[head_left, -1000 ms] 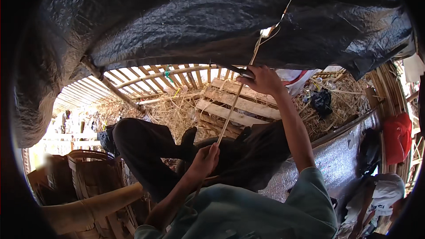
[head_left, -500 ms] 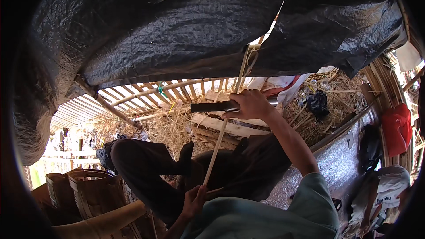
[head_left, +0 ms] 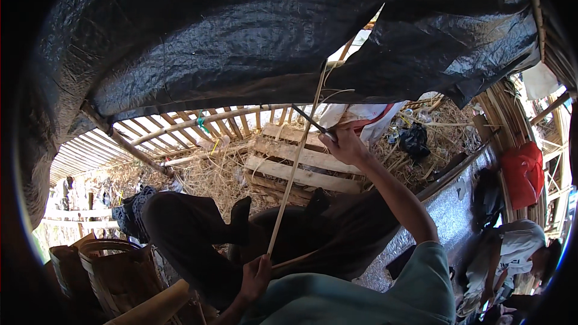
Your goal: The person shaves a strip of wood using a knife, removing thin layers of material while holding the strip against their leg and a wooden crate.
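Observation:
My left hand (head_left: 256,277) is closed around the lower end of a long, pale bamboo strip (head_left: 289,186), close to my body. The strip slants up and away, and its far end reaches the black plastic sheeting. In my right hand (head_left: 345,145), held out at arm's length, is a knife (head_left: 311,121). Its dark blade appears edge-on and crosses the strip near its upper part; whether they touch I cannot tell. A thin curled shaving (head_left: 337,91) hangs beside the strip there.
Wooden slats (head_left: 310,159) lie on straw past my knees. Black sheeting (head_left: 241,42) hangs overhead. Woven baskets (head_left: 117,265) and a thick bamboo pole (head_left: 159,304) are at lower left. A red bag (head_left: 521,174) hangs at right, above a person (head_left: 509,259).
My right hand has moved slightly up the strip and turned the knife from broadside to edge-on. A curled shaving now sticks out to the right. My left hand keeps its grip.

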`<state>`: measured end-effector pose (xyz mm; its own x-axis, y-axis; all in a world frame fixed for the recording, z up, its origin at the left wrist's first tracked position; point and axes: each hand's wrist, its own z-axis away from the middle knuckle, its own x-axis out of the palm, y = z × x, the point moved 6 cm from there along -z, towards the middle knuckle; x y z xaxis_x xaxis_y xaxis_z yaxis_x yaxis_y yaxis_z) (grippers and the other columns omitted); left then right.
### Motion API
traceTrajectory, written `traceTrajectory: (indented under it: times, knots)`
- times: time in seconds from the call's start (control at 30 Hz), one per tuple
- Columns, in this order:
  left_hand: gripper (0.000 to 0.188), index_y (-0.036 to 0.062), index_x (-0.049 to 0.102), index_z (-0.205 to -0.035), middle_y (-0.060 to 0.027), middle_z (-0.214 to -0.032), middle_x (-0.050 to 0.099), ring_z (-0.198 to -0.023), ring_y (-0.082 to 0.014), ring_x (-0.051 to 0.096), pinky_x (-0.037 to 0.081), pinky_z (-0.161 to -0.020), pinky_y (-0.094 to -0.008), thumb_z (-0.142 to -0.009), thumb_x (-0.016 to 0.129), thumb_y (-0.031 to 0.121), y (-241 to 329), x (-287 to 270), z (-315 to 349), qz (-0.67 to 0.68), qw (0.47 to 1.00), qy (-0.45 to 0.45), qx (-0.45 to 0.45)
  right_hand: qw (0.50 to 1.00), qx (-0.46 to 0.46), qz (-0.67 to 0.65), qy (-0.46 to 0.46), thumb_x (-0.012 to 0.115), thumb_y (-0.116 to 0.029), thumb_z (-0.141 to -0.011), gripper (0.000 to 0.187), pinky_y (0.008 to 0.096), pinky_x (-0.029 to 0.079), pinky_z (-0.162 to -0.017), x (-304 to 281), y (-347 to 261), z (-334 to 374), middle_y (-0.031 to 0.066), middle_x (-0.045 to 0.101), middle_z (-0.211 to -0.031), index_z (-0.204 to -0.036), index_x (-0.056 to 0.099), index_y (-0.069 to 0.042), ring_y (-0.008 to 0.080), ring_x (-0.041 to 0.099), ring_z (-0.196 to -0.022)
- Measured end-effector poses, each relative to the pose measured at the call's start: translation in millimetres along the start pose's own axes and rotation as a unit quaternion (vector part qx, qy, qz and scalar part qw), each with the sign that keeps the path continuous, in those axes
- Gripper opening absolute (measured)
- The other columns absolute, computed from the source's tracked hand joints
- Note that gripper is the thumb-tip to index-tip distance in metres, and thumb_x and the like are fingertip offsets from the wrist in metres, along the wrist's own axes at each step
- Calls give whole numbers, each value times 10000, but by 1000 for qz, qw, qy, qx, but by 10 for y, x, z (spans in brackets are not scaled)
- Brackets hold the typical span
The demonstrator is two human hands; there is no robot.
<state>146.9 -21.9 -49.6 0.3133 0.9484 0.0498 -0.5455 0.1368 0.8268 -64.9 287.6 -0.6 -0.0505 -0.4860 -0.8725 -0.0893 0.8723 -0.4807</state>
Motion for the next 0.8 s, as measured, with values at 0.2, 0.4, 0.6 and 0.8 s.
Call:
traceTrajectory:
  times: [0.2, 0.4, 0.6, 0.8]
  knots:
    - [377, 39, 475, -695, 81, -549, 363, -531, 4, 314, 244, -440, -213, -951, 390, 303, -13, 41, -41, -21, 1000, -13, 11, 982, -138, 125, 31, 538, -512, -797, 487, 481, 484, -594, -64, 86, -325, 185, 598, -643, -836, 578, -29, 379, 605, -629]
    - [451, 77, 443, -665, 59, -544, 369, -485, -19, 346, 273, -420, -208, -930, 373, 435, -82, -1, -119, 25, 999, -30, -2, 993, -55, 103, 27, 587, -543, -738, 507, 451, 492, -562, 71, 245, -399, 176, 601, -668, -874, 569, -54, 362, 609, -625]
    - [460, 83, 418, -645, 47, -539, 367, -480, -27, 352, 274, -422, -211, -929, 374, 441, -134, -6, -185, 7, 998, -52, 38, 984, 91, 110, 106, 595, -479, -763, 436, 450, 487, -617, -204, 573, -630, 185, 610, -732, -900, 569, -66, 371, 609, -712]
    - [475, 75, 439, -640, 45, -536, 374, -485, -35, 360, 279, -428, -220, -938, 348, 433, -106, -45, -170, 23, 998, -42, 33, 965, 116, 224, 65, 441, -600, -799, 575, 435, 489, -717, -176, 841, -479, 231, 619, -862, -947, 616, -73, 366, 605, -855]
